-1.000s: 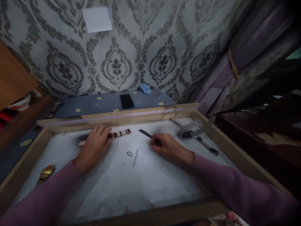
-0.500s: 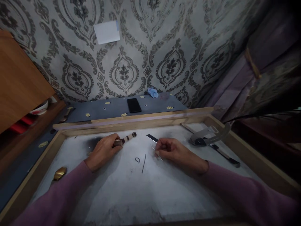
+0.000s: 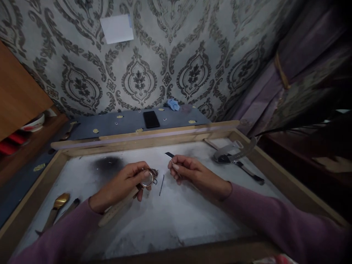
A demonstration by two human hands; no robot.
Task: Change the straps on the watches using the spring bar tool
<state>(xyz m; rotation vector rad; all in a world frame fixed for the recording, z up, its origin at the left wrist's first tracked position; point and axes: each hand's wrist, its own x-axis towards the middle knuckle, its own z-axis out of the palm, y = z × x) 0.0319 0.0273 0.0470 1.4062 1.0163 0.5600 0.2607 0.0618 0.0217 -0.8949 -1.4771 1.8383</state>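
Note:
My left hand [image 3: 128,183] is closed around a wristwatch [image 3: 147,178], its round, silver-rimmed case turned up between thumb and fingers. A pale watch strap [image 3: 117,209] runs out below that hand towards my sleeve. My right hand [image 3: 189,170] pinches a thin metal piece [image 3: 172,162], too small to name surely. Just beyond those fingers lies a dark flat strip [image 3: 168,154], partly hidden by the hand. Between the hands, a thin dark rod [image 3: 161,185] rests on the white surface. A small dark ring [image 3: 155,181] shows beside the watch case.
A wooden-edged tray [image 3: 82,149] surrounds the work surface. On the left lies a gold-coloured watch [image 3: 61,201]; on the right, a grey curved strap [image 3: 233,148] and a dark-ended strap [image 3: 250,174]. Behind the tray are a phone [image 3: 151,119] and a blue crumpled cloth [image 3: 173,104].
My left hand has lifted the watch, turned its case upward and brought it right, towards my right hand. My right hand keeps its pinch. The view has shifted slightly.

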